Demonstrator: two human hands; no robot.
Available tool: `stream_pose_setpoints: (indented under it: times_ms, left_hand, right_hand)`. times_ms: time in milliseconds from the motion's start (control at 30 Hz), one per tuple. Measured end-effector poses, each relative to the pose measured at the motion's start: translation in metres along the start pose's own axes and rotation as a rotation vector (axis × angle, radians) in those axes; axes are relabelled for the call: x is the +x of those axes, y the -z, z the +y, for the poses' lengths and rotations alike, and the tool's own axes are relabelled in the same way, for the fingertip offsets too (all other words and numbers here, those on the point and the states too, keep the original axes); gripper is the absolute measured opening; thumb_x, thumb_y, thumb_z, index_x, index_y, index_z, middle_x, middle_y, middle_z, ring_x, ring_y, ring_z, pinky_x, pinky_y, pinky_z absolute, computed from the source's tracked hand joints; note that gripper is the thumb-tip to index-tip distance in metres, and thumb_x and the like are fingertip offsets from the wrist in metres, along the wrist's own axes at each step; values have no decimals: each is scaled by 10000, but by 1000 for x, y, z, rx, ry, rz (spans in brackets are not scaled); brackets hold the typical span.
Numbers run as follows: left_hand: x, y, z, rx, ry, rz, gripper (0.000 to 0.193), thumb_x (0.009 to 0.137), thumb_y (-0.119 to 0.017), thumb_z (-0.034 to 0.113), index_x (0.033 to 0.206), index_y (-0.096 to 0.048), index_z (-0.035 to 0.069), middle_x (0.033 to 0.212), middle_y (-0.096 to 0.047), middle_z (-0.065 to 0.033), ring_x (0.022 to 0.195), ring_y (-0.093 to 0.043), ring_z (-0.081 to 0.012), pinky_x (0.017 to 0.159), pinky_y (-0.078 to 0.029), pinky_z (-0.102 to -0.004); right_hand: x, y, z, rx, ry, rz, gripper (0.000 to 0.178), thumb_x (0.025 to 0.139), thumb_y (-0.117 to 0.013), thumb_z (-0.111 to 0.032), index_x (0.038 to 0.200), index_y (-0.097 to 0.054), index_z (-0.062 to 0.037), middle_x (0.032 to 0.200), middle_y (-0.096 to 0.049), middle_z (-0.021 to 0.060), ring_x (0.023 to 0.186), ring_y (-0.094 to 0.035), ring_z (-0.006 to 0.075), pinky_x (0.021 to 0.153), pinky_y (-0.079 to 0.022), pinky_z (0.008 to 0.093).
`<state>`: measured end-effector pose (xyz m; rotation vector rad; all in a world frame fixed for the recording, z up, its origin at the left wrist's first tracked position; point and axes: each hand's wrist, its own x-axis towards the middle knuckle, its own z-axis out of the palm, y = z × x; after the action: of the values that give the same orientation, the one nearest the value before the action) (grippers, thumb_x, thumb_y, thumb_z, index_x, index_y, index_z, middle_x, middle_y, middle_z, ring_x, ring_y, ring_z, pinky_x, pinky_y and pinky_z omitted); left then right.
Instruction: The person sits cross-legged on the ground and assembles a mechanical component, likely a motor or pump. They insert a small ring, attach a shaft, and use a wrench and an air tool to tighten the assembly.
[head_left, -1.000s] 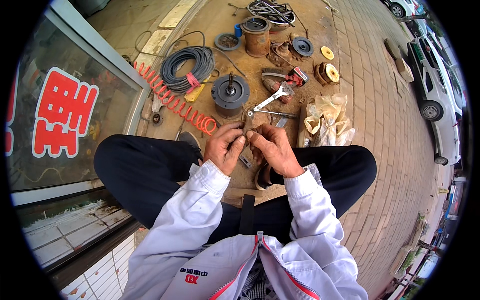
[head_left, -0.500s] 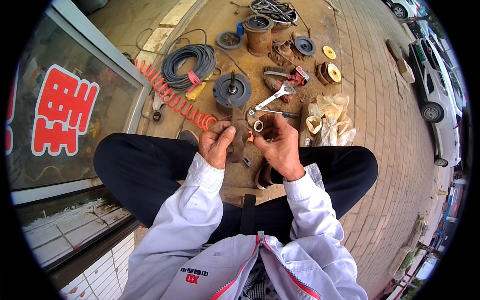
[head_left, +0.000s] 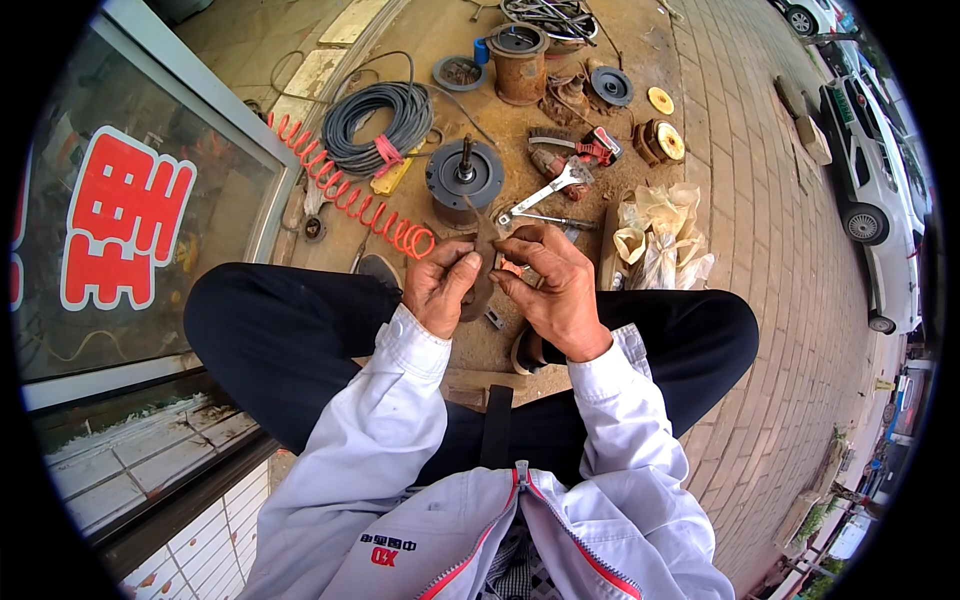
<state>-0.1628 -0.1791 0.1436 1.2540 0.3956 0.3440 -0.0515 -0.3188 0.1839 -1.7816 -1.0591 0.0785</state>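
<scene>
In the head view, we hold a brown rag (head_left: pixel 486 262) upright between our two hands, above the ground and in front of the disc (head_left: pixel 445 178). Our left hand (head_left: pixel 436 288) pinches the rag between thumb and fingers. Our right hand (head_left: pixel 555 295) has its fingers bent at the rag's right edge; we cannot tell what, if anything, its fingertips pinch. The disc is black, with its shaft (head_left: pixel 466 163) upright. A wrench (head_left: pixel 540 196) lies to its right, near the crumpled paper (head_left: pixel 655 215). To its left lie the red spiral hose (head_left: pixel 413 243) and the coiled cable (head_left: pixel 345 130).
</scene>
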Motion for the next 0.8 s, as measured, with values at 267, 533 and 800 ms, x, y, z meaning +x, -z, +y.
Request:
stream_pose_setpoints:
  times_ms: [267,533,800]
  left_hand:
    - [2,-9,2,13,-147,-11,168,971,-630,116,1049,-676,-25,932,-649,-21,839,-581,-76,758,-470,-231]
    - [1,-9,4,134,-217,2,220,954,-661,131,1089,-691,-40,1061,-677,-84,946,-622,-125,838,-489,-264]
    - [1,-15,-15,113,-270,11,244,850,-771,82,1045,-693,-42,1017,-682,-82,892,-620,-123,774,-495,-260]
  right_hand:
    - [-6,-9,6,272,-284,93,271,755,-835,-86,969,-704,17,846,-673,102,720,-683,198,634,-551,303]
    - [-5,-7,6,554,-561,21,271,872,-785,-189,843,-659,49,684,-657,59,608,-600,85,510,-481,256]
    - [-10,-4,4,645,-732,-95,474,997,-605,-375,771,-640,41,596,-572,35,496,-551,95,425,-418,258]
